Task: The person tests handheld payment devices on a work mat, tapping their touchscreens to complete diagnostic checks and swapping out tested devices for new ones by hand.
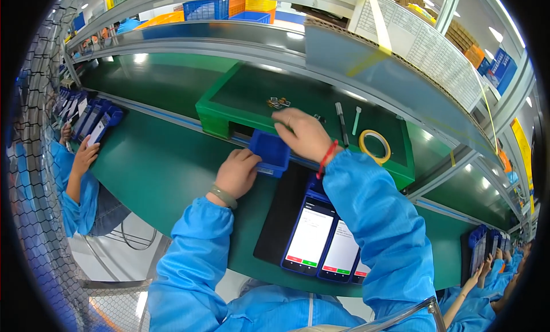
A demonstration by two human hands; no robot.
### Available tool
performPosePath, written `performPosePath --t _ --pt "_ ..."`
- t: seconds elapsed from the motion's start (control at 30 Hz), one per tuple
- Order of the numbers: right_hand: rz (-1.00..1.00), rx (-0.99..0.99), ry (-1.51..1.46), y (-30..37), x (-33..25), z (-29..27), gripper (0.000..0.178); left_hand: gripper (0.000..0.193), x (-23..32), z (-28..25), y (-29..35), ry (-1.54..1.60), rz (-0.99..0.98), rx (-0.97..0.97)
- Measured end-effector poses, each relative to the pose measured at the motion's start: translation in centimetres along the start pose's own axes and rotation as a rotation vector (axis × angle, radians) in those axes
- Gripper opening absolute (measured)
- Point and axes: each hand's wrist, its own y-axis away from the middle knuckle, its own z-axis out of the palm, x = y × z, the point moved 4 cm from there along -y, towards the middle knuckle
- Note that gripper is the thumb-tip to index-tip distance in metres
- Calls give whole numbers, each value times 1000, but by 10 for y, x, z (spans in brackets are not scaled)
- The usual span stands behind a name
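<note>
A small blue plastic bin (270, 151) sits at the front edge of a raised green shelf. My left hand (236, 173) is closed on the bin's near left rim. My right hand (303, 132) reaches over the shelf's front edge, just above the bin. Its fingers are apart, and I see nothing between them. Just beyond those fingertips lies a small pile of cards or chip-like parts (279, 103). Below my right forearm, several blue handheld terminals (309, 234) with lit screens lie side by side on a black mat (274, 220); my sleeve partly covers them.
On the green shelf (215, 111) lie a black pen (341, 123), a thin green tool (357, 121) and a yellow tape roll (374, 147). A carton (366, 57) stands on the rail above. Co-workers' hands hold devices at far left (86, 154) and far right (478, 272).
</note>
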Motion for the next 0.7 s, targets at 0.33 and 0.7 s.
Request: performPosePath --t 0.33,0.7 --pt "380 -140 397 -53 37 67 72 31 4 17 -3 -32 -12 178" --pt "88 -129 181 -7 -10 67 55 31 5 18 -8 -21 -12 201"
